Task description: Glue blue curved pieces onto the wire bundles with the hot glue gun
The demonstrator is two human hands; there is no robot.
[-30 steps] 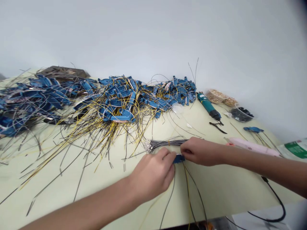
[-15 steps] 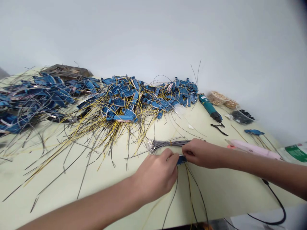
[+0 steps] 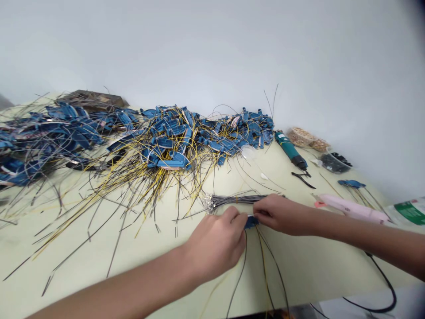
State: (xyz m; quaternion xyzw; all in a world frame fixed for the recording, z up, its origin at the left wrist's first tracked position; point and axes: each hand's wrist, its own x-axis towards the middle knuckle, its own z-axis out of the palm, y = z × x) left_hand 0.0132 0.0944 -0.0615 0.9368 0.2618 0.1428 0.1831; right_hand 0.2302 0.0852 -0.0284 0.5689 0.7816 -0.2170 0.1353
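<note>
Left hand and right hand both pinching one small blue connector between fingers, wires trailing off tabletop, tied wire bundle just beyond.

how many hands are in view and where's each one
2. The left hand is at the near middle of the table, and the right hand is just to its right. Both pinch a small blue connector between them. No other hands show.
</note>
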